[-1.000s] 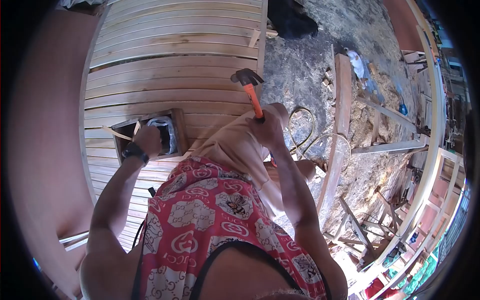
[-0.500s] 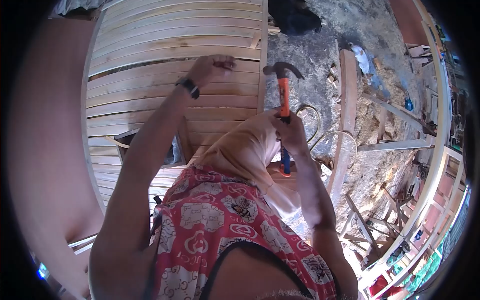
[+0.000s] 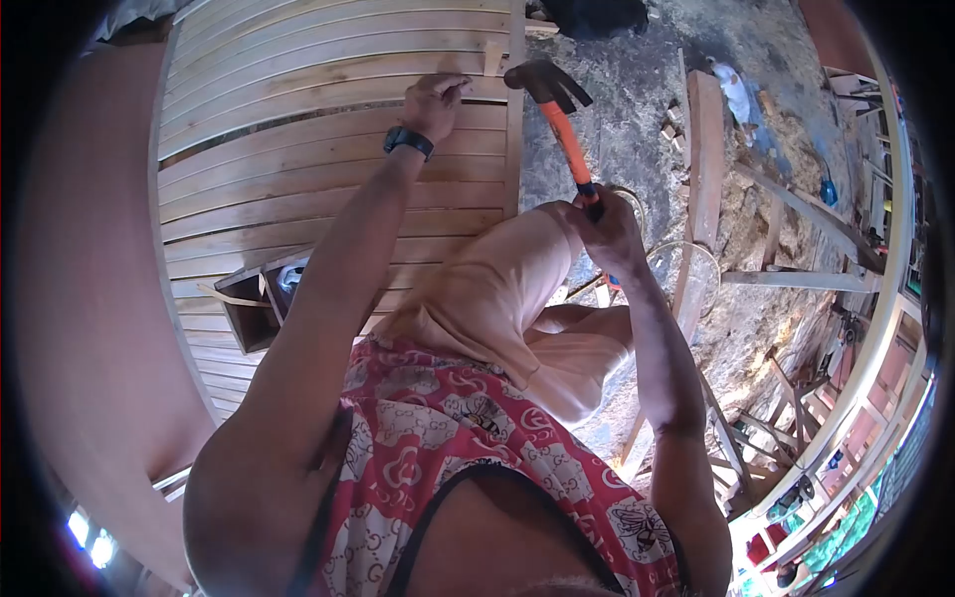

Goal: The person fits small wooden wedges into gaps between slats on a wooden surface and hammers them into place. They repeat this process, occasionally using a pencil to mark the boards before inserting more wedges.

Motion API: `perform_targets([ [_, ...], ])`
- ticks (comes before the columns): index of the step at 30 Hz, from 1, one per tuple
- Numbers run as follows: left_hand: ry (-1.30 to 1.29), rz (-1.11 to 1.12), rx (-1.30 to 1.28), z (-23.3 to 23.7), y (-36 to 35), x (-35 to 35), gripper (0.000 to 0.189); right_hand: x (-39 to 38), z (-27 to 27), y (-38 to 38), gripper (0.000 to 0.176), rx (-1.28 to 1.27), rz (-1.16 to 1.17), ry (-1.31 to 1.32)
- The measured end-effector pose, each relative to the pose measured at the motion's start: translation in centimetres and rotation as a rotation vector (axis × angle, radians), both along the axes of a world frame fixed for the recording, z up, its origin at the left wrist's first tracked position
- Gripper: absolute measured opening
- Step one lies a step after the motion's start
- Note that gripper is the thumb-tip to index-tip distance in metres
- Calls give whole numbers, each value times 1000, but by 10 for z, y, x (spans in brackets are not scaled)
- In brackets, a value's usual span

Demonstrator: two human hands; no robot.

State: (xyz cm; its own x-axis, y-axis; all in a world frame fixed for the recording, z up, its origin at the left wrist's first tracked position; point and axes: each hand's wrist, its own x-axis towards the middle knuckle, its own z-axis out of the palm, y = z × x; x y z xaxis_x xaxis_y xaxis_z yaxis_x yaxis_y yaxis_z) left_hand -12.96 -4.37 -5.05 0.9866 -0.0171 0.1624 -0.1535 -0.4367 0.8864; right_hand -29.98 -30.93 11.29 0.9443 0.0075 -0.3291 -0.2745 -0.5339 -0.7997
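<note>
My right hand (image 3: 611,237) is wrapped round the dark lower grip of a claw hammer (image 3: 567,141) with an orange handle. Its dark head tilts up and to the left, close to the edge of a slatted wooden panel (image 3: 338,189). Over the upper slats, my left hand (image 3: 435,105) has its fingers pinched together. Whatever sits between those fingertips is too small to make out. A small wood block (image 3: 492,58) lies on the slats just beyond that hand, near the panel's edge rail (image 3: 514,129).
An open wooden box (image 3: 253,316) rests on the slats by my left forearm. To the right stand a long timber (image 3: 704,159) and wooden braces (image 3: 801,282) over ground strewn with shavings. A dark animal-like shape (image 3: 597,14) lies at the top.
My left hand has moved up and slightly right towards the small wood block. The hammer has risen and its head has tipped left towards the panel edge. The view has shifted a little.
</note>
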Motion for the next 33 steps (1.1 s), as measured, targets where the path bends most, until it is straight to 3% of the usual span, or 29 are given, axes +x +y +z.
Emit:
perform_targets([
  [2, -87, 19, 122, -3, -1, 0, 13, 8, -7, -1, 25, -43, 18, 22],
  [5, -188, -18, 1, -14, 1, 1, 13, 18, -18, -2, 23, -89, 133, -57],
  [7, -268, -22, 92, -9, -1, 1, 12, 25, -29, -3, 22, -104, 320, -371],
  [10, -259, 6, 34, -5, -7, -3, 22, 38, -25, -1, 29, -117, 317, -389],
  [13, -234, 0, 48, 1, -8, -5, 21, 50, -18, 8, 26, -34, 158, -160],
  [17, -253, -8, 135, 4, -7, -5, 12, 59, -21, 13, 30, -29, 136, -197],
  [23, -296, -24, 177, 11, -7, -3, 15, 70, -40, 5, 34, -203, 245, -39],
  [25, -299, 25, 146, 13, -10, -4, 12, 72, -18, 10, 36, -262, 212, 92],
  [28, -257, -18, 116, 13, -8, -4, 14, 68, -4, 14, 31, -171, 221, -61],
  [33, -290, -12, 156, 4, -7, 0, 11, 71, -37, 7, 35, -194, 218, -5],
])
